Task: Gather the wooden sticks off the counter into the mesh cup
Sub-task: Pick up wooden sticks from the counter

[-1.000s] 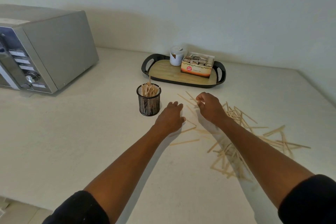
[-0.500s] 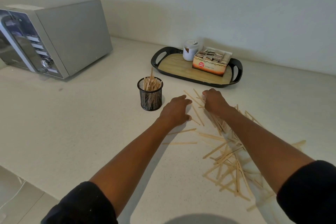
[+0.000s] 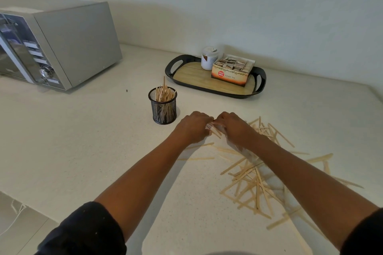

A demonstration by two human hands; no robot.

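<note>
A black mesh cup (image 3: 163, 109) stands on the pale counter (image 3: 83, 141), holding several wooden sticks upright. Many more wooden sticks (image 3: 255, 180) lie scattered on the counter to the right of the cup and under my right forearm. My left hand (image 3: 191, 127) and my right hand (image 3: 235, 128) meet knuckles up just right of the cup. Their fingers curl down around a few sticks (image 3: 215, 132) that poke out between them. The fingertips are hidden under the hands.
A silver microwave (image 3: 62, 43) sits at the back left. A black-rimmed tray (image 3: 172, 68) with a wooden floor holds a white jar (image 3: 209, 60) and a tea box (image 3: 232, 72) behind the cup. The counter's front edge runs at lower left, with floor below.
Both hands have drawn together over the sticks nearest the cup; a second ago they lay apart, flat on the counter. The camera has shifted, so the scene sits lower and more to the right.
</note>
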